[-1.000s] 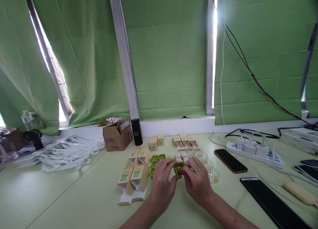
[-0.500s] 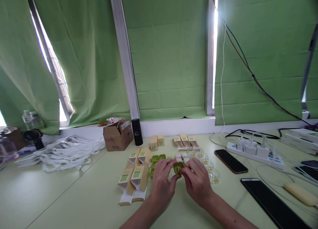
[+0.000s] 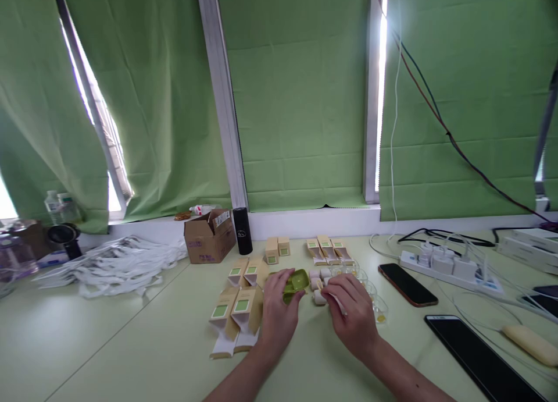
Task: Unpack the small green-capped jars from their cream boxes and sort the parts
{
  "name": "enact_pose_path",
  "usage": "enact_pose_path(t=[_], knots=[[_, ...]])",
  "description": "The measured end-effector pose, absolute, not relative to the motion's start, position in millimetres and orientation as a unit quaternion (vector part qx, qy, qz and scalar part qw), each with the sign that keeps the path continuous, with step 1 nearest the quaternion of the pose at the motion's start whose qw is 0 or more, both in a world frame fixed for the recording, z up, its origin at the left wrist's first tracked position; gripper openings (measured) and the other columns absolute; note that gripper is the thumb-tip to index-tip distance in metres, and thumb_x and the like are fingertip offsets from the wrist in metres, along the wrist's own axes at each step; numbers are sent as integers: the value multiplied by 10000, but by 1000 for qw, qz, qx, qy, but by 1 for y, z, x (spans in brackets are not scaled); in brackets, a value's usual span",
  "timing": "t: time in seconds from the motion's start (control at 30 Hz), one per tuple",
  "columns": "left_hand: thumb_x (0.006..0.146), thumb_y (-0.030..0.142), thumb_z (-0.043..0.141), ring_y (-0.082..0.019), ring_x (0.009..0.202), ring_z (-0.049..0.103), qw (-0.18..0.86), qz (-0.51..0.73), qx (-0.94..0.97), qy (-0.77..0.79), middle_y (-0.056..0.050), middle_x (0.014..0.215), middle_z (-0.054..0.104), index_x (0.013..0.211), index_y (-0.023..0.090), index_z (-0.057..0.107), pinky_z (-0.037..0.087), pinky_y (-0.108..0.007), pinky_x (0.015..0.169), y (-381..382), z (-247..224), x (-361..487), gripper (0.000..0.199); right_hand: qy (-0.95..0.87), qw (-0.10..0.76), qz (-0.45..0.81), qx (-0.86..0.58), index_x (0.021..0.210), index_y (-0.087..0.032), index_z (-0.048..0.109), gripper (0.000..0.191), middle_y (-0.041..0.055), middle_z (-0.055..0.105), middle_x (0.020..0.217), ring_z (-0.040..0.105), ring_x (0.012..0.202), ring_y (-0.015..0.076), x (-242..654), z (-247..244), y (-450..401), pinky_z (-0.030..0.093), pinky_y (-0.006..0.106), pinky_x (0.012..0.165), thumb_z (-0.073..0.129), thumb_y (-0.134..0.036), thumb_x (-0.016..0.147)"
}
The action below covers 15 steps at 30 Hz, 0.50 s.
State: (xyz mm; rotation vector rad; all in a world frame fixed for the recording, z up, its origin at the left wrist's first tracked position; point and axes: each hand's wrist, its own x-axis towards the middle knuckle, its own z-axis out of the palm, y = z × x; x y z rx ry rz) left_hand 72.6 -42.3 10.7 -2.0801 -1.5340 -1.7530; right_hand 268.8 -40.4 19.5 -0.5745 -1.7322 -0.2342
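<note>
My left hand point(image 3: 281, 309) is closed around the near left edge of an open green plastic case point(image 3: 300, 280) with hollow compartments, thumb and forefinger at its sides. To its right, my right hand point(image 3: 352, 310) has thumb and forefinger pinched together at a small pale piece point(image 3: 319, 284), too small to name. Several short white cylinders point(image 3: 319, 298) sit just beyond its fingertips, partly hidden. Clear plastic cups point(image 3: 381, 312) with yellow spots inside stand behind and right of this hand. Cream cartons with green labels point(image 3: 246, 306) lie open-flapped left of my left hand.
Further back are small closed cartons point(image 3: 272, 251), more open cartons point(image 3: 326, 251), a black cylinder point(image 3: 242, 231) and a brown cardboard box point(image 3: 210, 237). White straps point(image 3: 126, 268) are heaped at left. On the right lie phones point(image 3: 407, 284), a tablet-like device point(image 3: 475, 355) and a power strip point(image 3: 449, 268).
Both hands were together at a small green case. They have moved apart: the left has gone left with the green case, now showing wider, and the right is over by the white cylinders.
</note>
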Motion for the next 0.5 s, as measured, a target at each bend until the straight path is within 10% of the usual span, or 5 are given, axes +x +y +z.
enact_pose_path(t=[0.5], knots=[[928, 397, 616, -243, 953, 669, -100, -625, -568, -526, -78, 1034, 733, 1033, 223, 662, 507, -349, 818, -42, 25, 72, 209, -844, 300, -93, -435, 747, -219, 730, 168, 50, 722, 835, 560, 913, 232, 235, 8, -7, 332, 370, 815, 688, -68, 806]])
